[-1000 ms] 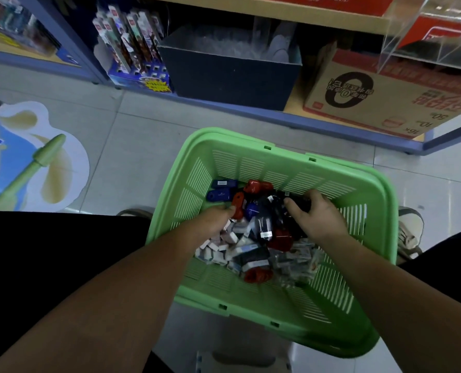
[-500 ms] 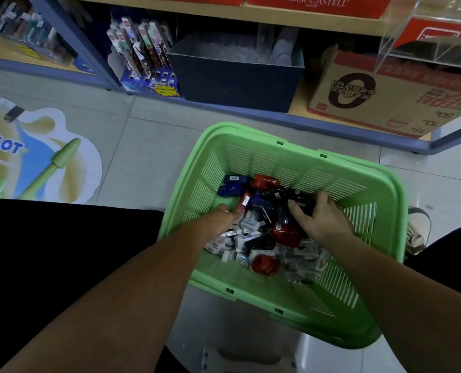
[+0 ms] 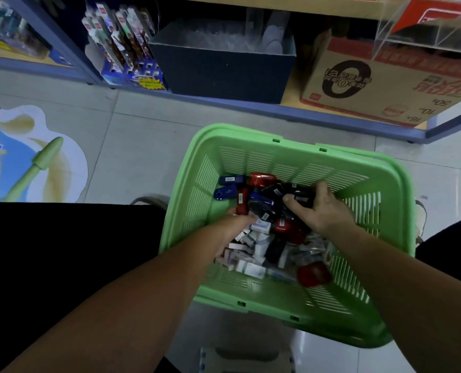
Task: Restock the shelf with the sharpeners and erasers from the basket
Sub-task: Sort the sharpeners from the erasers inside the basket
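– Where is the stock sitting?
– All of it is lying in the basket [image 3: 291, 168] in front of you. The sharpeners [image 3: 261, 181] are heaping toward 12 o'clock and the erasers [image 3: 259, 227] are lying at 7 to 8. One red sharpener is sitting alone at 5. The shelf [image 3: 331, 117] is waiting past the rim at 12.
– And the hands?
– Your right hand [image 3: 321, 208] is curling over the dark sharpeners at 1 o'clock, fingers wrapping them. Your left hand [image 3: 232, 224] is reaching into the erasers at 9. Its fingertips are hiding in the pile, so I can't tell what it's gripping.
– How are they going to handle?
– Lightly, I'm guessing. The sharpeners are looking like hard, glossy shells, so they're probably slippery. You're safer taking each across its flat sides. The boxed erasers are looking stiff-edged, so you're best pinching them by the long faces.
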